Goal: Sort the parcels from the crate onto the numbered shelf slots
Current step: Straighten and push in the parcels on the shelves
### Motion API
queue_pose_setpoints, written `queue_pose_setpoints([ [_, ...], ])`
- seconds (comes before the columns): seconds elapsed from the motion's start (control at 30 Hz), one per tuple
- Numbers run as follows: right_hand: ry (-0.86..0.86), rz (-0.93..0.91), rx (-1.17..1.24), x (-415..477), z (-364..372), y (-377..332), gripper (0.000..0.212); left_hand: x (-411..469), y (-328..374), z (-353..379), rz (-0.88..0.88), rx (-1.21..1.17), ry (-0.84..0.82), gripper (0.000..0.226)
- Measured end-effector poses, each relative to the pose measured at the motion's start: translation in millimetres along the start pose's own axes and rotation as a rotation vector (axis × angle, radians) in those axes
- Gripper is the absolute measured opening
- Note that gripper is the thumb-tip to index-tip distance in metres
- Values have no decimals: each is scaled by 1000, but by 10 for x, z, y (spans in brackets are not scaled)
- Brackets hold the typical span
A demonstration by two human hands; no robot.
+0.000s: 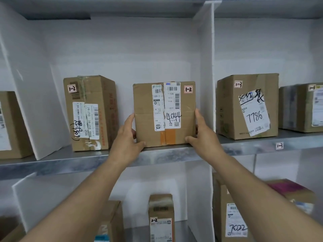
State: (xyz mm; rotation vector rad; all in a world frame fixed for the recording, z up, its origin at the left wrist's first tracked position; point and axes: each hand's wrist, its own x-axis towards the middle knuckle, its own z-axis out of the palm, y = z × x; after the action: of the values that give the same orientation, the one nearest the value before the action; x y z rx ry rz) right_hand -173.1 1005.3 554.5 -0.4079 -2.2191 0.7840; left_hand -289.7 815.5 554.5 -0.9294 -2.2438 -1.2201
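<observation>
A brown cardboard parcel marked "4044", with a red-bordered "1-2" tag, stands upright on the metal shelf in the middle slot. My left hand grips its lower left edge, thumb on the front. My right hand grips its lower right edge, thumb on the front face. A taller parcel tagged "1-2" stands to its left in the same slot.
A white divider closes the slot on the right. Beyond it stand a parcel marked "7786" tagged "1-3" and another box. A "1-3" label sits on the shelf edge. The lower shelf holds a "2-2" parcel and a "7022" parcel.
</observation>
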Motion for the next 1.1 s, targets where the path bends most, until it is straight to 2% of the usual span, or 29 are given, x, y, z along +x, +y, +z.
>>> queue_pose_setpoints([
  [0.23, 1, -23, -14, 53, 19, 47, 100, -3, 18, -12, 3, -38, 1, 97],
  [0.4, 34, -90, -17, -103, -25, 64, 103, -95, 13, -79, -53, -186, 48, 95],
  [0.6, 201, -352, -68, -449, 19, -238, 76, -440, -95, -497, 55, -133, 205, 67],
  [0.7, 130, -378, 10, -490, 202, -583, 61, -457, -304, -801, 41, -92, 291, 64],
  [0.8, -7, -362, 95, -485, 486, -931, 57, -379, -582, -1090, 14, -14, 334, 67],
  [0.93, -170, -254, 193, -346, 952, -1323, 61, -230, -915, -1345, -73, -10, 250, 81],
  [1.1, -161, -164, 56, -69, 1393, -1475, 71, 63, -1149, -1384, -139, -96, 39, 96],
])
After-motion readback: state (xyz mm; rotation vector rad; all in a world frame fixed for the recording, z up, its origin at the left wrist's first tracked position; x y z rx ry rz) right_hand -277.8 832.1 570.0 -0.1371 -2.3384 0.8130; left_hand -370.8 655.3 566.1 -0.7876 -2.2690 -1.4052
